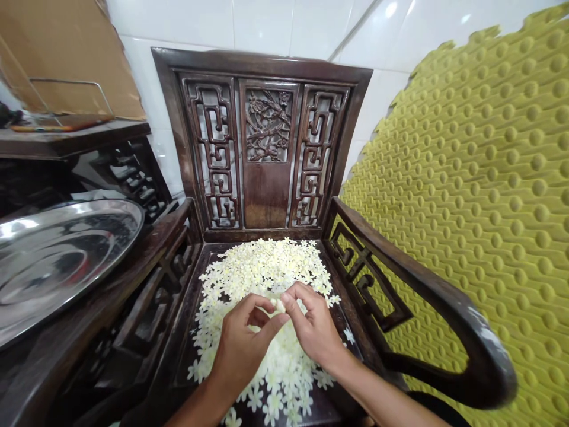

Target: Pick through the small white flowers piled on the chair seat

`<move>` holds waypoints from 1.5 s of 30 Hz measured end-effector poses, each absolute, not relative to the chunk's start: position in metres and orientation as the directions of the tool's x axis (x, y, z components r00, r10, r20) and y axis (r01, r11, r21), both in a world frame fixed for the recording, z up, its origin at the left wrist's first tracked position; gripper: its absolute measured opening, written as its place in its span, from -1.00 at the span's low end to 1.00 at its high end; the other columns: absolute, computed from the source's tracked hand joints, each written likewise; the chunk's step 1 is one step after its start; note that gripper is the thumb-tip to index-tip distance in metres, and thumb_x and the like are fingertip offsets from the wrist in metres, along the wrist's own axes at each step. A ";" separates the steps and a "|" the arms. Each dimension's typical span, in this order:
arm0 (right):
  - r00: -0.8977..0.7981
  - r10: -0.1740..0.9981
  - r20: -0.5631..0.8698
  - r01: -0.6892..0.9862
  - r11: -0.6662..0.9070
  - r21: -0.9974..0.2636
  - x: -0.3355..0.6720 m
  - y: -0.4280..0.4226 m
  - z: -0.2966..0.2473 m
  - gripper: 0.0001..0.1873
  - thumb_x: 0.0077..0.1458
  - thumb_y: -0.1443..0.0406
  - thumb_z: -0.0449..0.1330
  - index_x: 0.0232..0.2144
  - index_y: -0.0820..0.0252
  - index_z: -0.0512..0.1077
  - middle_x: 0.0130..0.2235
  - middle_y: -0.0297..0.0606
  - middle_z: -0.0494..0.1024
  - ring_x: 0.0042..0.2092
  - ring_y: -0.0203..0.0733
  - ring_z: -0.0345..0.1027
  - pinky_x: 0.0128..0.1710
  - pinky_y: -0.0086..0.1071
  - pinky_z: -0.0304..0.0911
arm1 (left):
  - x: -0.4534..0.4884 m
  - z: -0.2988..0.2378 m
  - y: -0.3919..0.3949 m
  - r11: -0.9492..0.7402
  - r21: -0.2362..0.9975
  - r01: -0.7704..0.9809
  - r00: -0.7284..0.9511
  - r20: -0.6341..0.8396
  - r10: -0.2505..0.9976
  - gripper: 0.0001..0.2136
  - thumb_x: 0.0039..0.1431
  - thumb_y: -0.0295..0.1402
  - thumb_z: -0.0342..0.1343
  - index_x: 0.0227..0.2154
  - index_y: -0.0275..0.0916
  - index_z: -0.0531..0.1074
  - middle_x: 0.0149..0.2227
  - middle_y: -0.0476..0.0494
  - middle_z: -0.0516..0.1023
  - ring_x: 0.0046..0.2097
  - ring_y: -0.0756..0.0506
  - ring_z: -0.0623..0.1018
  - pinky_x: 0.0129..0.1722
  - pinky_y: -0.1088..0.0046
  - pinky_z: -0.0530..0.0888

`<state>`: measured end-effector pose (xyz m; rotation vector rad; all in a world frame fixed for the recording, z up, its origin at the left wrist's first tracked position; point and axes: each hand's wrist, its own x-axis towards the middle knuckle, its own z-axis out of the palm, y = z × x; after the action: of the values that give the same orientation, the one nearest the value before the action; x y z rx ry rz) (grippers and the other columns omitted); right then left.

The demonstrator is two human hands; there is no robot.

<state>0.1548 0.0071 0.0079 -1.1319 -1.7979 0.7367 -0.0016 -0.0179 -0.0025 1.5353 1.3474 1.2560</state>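
My left hand [249,332] and my right hand [311,323] meet above the chair seat, thumbs and forefingers pinched together. Between their fingertips is a small whitish flower piece [279,305]; its exact shape is partly covered by the fingers. Beneath and behind the hands, many loose pale yellow-white flowers [271,264] lie spread in a thick layer on the dark wooden seat [329,409]. A single flower [349,336] rests apart, near the seat's right side.
The carved chair back [267,196] rises behind the flowers, with a left armrest [146,267] and a curved right armrest [427,290]. A round metal tray [111,237] stands at the left. A yellow bumpy foam mat [484,178] leans on the right. Cardboard [75,47] is at upper left.
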 end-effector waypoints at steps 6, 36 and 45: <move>-0.166 0.912 0.374 0.435 0.408 -0.803 0.150 0.003 0.006 -0.65 0.32 0.22 0.06 -0.53 0.16 0.23 -0.47 -0.37 0.34 -0.34 -0.22 0.21 -0.29 -0.36 0.06 | -0.003 -0.002 -0.019 -0.204 0.913 0.354 -0.012 0.222 0.975 -0.82 0.20 -0.19 0.19 -0.38 -0.19 0.44 -0.40 0.00 0.54 -0.37 -0.05 0.54 -0.31 0.43 0.47; -0.244 0.969 -0.032 -0.213 -0.086 -0.973 0.137 -0.004 0.007 -0.59 0.23 0.03 0.19 -0.49 0.22 0.36 -0.58 -0.42 0.41 -0.50 -0.31 0.33 -0.31 -0.40 0.21 | -0.011 -0.007 -0.013 -0.464 0.745 0.479 0.226 0.406 0.886 -0.71 0.42 -0.37 -0.17 -0.46 -0.17 0.26 -0.48 0.03 0.28 -0.42 -0.03 0.36 -0.36 0.41 0.26; -0.289 0.955 -0.058 -0.304 -0.150 -0.941 0.138 -0.004 0.013 -0.58 0.18 0.05 0.25 -0.54 0.20 0.29 -0.61 -0.47 0.35 -0.56 -0.34 0.33 -0.37 -0.42 0.22 | -0.015 -0.010 -0.011 -0.469 0.749 0.468 0.224 0.413 0.883 -0.73 0.42 -0.39 -0.18 -0.44 -0.17 0.26 -0.48 0.03 0.28 -0.43 -0.02 0.38 -0.37 0.43 0.30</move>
<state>0.1376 -0.0041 0.0128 -0.8881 -1.0988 1.6291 -0.0148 -0.0111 -0.0097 2.0311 1.2412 1.1653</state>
